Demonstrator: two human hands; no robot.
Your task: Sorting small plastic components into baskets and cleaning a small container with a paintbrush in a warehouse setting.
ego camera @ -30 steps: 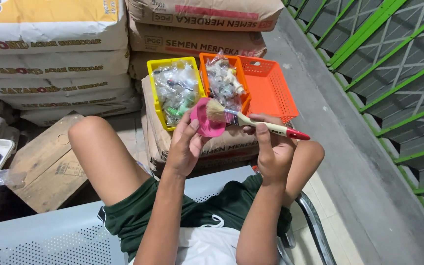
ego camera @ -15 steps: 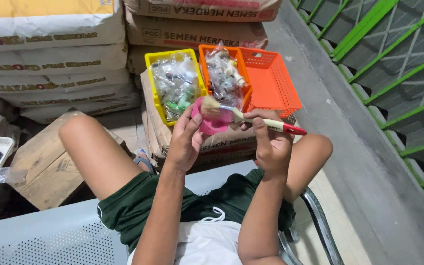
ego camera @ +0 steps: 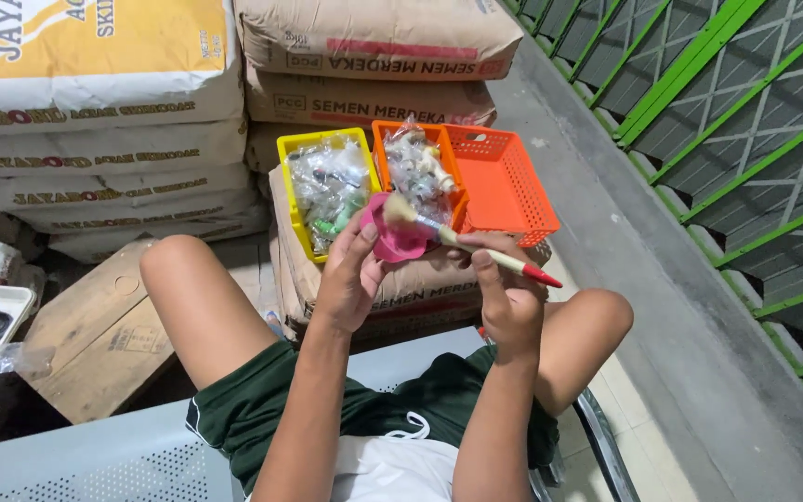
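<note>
Left hand is closed around a small pink piece, fingers curled behind it and thumb at its edge, holding it up in front of the baskets. Right hand is wrapped around the handle of a paintbrush, gripping near the middle. The step in hand looks like brushing the pink piece: the pale bristles lie on its upper face. A next stroke would call for a steady left grip while the bristles stay pressed on the pink surface. The brush's long axis runs from upper left to lower right, bristles pointing up-left toward the yellow basket and the red tip of the handle pointing down-right, just under the orange basket, both baskets resting on stacked sacks
</note>
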